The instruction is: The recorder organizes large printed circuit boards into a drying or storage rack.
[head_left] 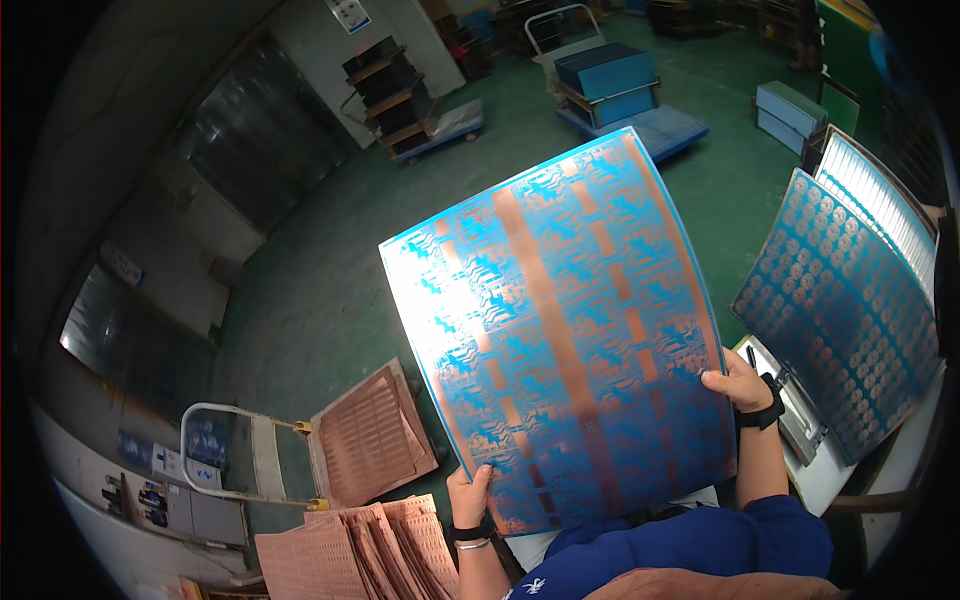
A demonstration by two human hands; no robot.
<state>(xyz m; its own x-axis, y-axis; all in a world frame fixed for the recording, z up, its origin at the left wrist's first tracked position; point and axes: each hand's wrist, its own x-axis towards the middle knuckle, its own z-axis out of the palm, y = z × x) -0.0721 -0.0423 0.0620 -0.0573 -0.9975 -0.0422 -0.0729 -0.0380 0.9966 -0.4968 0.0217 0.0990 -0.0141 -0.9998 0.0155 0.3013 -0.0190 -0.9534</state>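
Note:
A large copper circuit-board panel (565, 330) with a blue printed pattern is held up before me, tilted, its left part bright with glare. My left hand (468, 498) grips its lower left edge, thumb on the front face. On the lower right edge, my right hand (742, 383) is closed the same way. The fingers behind the panel are hidden. Beside my right hand stands another blue panel (845, 310) with rows of round patterns, leaning against a rack. Several bare copper panels (350, 550) stand at the lower left, near my left forearm.
Left of me, a hand trolley (265, 455) carries a pile of copper sheets (370, 437). Farther off, a blue platform trolley (640, 130) holds a blue box (610, 85), and another cart (450, 130) bears stacked dark crates (395, 95). A light-blue box (790, 118) sits on the green floor.

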